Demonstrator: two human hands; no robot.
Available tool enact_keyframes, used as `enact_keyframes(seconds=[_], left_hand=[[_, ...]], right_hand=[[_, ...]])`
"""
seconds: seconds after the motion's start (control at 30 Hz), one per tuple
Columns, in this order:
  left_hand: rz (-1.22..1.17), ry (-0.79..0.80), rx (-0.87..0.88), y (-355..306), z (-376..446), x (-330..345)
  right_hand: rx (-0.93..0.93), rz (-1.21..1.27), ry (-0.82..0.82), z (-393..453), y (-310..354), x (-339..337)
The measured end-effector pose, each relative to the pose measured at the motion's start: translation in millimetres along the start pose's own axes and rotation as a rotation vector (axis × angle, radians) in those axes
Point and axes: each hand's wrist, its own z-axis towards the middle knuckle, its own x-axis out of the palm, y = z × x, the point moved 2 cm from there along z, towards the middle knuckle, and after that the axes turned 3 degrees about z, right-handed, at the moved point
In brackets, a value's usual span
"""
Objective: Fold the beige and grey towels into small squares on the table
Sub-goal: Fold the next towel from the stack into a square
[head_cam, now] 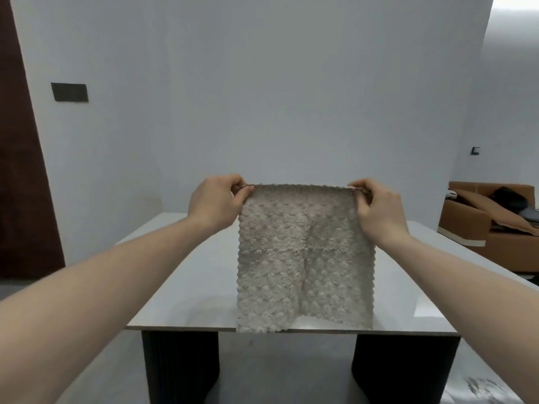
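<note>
A beige towel (304, 258) with a bumpy texture hangs unfolded in the air above the white table (186, 281). My left hand (215, 199) pinches its top left corner. My right hand (376, 208) pinches its top right corner. The top edge is stretched straight between them, and the lower edge hangs down to about the table's near edge. No grey towel shows in the head view; the hanging towel hides part of the tabletop.
The table stands on two dark legs (180, 365) before a white wall. A dark brown door (20, 170) is at the left. A brown sofa (493, 225) with dark items on it stands at the right.
</note>
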Motion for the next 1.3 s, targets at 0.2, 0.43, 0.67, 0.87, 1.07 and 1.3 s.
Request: enact_keyframes(seconds=[0.2,0.43,0.67,0.87,1.07,1.3], left_hand=[[0.126,0.186,-0.082,22,-15,37],[0.205,0.381,-0.159,41,-27,91],[-0.028,0.340,-0.402,46,-10,132],[-0.144,0.293,-0.490,48,0,165],[-0.191,0.300,-0.493,55,-6,176],[-0.288,0.372,-0.497,47,-19,159]], right_hand=[[0.126,-0.131,0.142,-22,-27,20],[0.208,-0.196,0.257,-39,-56,58],[0.293,-0.162,0.204,-32,-87,88],[0.340,-0.148,0.191,-26,-114,108],[0.326,-0.155,0.237,-35,-135,113],[0.288,-0.176,0.258,-44,-138,101]])
